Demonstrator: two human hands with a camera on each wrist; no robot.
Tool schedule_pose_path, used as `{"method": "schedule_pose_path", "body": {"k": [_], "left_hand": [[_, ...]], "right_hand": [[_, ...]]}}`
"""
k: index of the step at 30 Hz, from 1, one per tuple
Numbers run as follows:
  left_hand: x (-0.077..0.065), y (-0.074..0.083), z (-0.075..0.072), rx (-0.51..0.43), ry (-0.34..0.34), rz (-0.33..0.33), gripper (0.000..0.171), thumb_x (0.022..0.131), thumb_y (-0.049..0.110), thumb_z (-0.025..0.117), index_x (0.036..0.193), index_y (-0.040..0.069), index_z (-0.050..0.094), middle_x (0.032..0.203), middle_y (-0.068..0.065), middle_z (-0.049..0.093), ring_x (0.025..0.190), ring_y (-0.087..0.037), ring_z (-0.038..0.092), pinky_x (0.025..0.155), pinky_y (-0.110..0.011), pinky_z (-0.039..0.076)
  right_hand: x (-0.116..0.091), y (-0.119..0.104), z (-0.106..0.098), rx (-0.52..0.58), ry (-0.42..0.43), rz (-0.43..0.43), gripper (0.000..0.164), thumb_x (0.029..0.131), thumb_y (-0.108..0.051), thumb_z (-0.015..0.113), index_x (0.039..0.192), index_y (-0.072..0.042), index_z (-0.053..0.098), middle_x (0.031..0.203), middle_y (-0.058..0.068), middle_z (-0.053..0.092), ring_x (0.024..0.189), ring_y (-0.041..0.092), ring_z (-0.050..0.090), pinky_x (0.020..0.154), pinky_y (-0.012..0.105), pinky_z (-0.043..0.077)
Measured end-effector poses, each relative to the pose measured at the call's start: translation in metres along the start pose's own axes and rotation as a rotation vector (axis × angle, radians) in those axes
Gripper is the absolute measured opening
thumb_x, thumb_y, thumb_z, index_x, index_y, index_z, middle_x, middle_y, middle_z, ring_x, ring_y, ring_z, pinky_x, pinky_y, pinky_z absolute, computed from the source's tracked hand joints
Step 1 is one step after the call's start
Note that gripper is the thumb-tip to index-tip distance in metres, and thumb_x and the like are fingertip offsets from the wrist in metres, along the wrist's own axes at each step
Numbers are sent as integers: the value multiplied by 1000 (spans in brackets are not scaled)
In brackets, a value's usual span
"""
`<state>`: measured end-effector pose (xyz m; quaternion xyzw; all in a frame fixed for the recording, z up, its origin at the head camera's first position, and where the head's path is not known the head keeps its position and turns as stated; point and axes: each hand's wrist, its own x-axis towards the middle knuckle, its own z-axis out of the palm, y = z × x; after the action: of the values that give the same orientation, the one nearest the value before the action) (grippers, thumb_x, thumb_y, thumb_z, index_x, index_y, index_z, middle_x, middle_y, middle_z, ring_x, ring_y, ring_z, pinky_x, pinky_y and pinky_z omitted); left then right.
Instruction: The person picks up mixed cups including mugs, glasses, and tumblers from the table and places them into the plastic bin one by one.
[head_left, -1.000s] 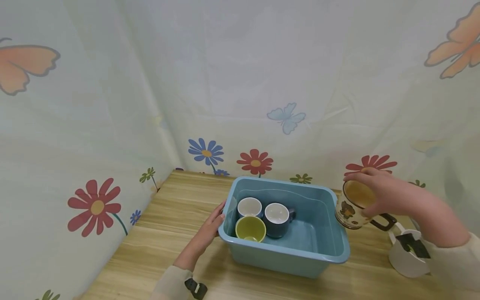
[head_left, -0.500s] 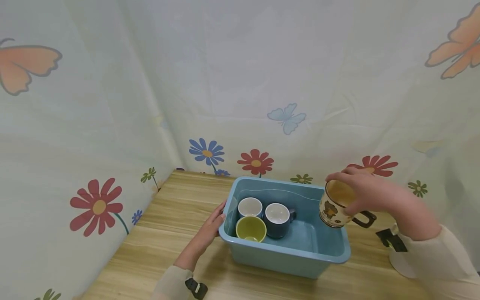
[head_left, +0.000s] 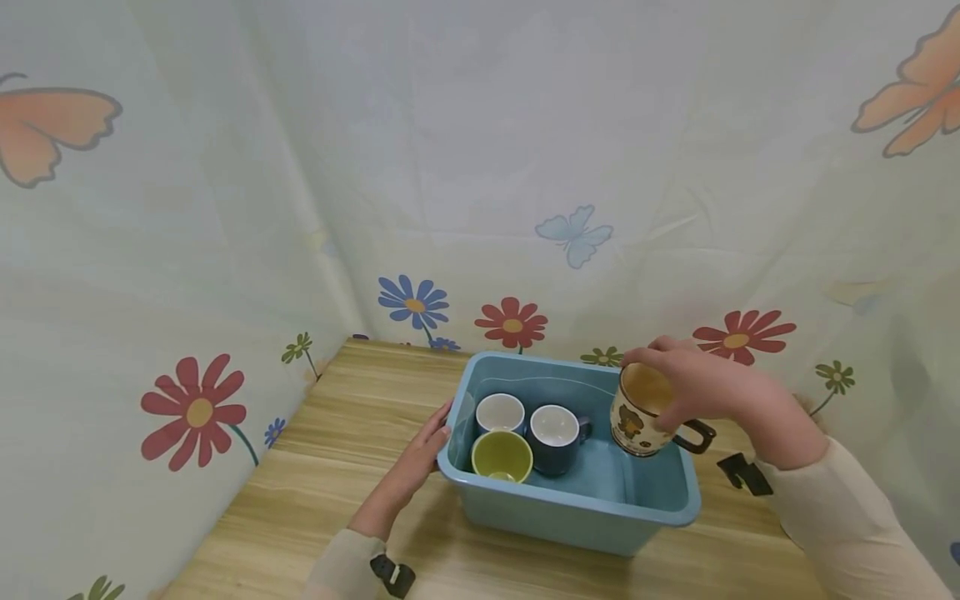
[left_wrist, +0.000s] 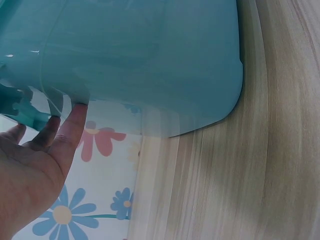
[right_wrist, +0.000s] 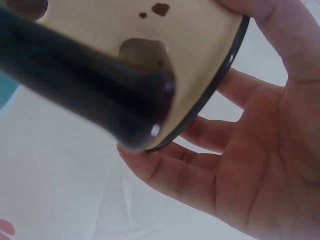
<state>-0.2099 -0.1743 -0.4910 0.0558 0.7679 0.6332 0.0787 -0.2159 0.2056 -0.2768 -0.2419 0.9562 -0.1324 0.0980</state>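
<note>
Over the right part of a blue plastic tub (head_left: 555, 498), my right hand (head_left: 701, 385) grips a cream mug (head_left: 637, 417) with a bear picture and a dark brown handle (head_left: 696, 437). Thumb and fingers hold the mug near its dark rim, as the right wrist view also shows. My left hand (head_left: 412, 467) touches the tub's outer left side. In the left wrist view its extended fingertips (left_wrist: 79, 111) press against the wall under the rim. Inside the tub, at the left, stand a green cup (head_left: 501, 457), a white-lined cup (head_left: 500, 413) and a dark mug (head_left: 553, 450).
The tub stands on a wood-grain table (head_left: 315, 500). Close behind it hangs a pale curtain (head_left: 450, 167) printed with flowers and butterflies. A white vessel seen earlier at the right is mostly hidden behind my right sleeve (head_left: 840, 508).
My right hand has carried the cream mug leftward, from beyond the tub's right rim to over its inside. The left hand and the tub have stayed in place.
</note>
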Motion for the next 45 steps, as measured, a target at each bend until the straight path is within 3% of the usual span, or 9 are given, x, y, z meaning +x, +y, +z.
{"method": "schedule_pose_path", "body": {"k": [7, 21, 33, 45], "left_hand": [[2, -2, 1, -8, 6, 12, 58, 110, 29, 35, 164, 12, 24, 164, -28, 32, 141, -48, 48, 101, -50, 55], [1, -2, 0, -7, -5, 3, 58, 110, 31, 35, 164, 14, 22, 167, -25, 27, 143, -47, 45, 101, -47, 55], [2, -1, 1, 0, 7, 18, 58, 110, 31, 36, 164, 13, 24, 167, -26, 28, 141, -48, 47, 99, -47, 55], [1, -1, 2, -4, 17, 10, 57, 110, 31, 36, 164, 14, 25, 168, -24, 27, 143, -49, 45, 103, -53, 54]], "right_hand": [[12, -9, 11, -16, -24, -27, 82, 65, -17, 92, 140, -17, 59, 131, 21, 57, 116, 40, 53, 76, 46, 61], [35, -25, 32, -28, -56, -62, 79, 64, -14, 92, 136, -18, 60, 128, 18, 59, 115, 35, 53, 75, 43, 61], [47, -32, 52, 1, -129, -67, 78, 65, -8, 89, 135, -19, 59, 129, 16, 58, 110, 31, 56, 78, 43, 61], [56, -30, 70, -6, -138, -61, 80, 63, -9, 92, 134, -20, 58, 123, 12, 57, 112, 30, 51, 78, 44, 62]]}}
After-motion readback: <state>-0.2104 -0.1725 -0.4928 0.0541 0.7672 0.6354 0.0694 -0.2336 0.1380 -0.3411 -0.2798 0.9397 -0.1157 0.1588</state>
